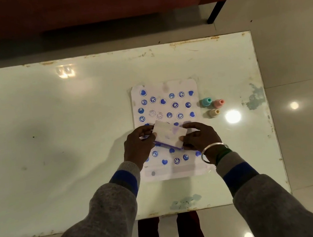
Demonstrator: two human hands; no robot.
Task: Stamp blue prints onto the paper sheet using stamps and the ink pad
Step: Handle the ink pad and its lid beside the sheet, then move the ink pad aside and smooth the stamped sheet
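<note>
A white paper sheet lies on the table, covered with several blue heart and smiley prints. Over its middle I hold the ink pad case, white with a blue-stained lid and a blue edge showing at its lower side. My left hand grips its left end and my right hand grips its right end. Whether the lid is fully closed I cannot tell. Three small stamps stand to the right of the sheet: a teal stamp, a pink stamp and a yellow stamp.
The pale glass-topped table has worn, rusty edges; its right edge runs close to the stamps. A dark red sofa with a black leg stands beyond the far edge. Glossy floor tiles surround the table.
</note>
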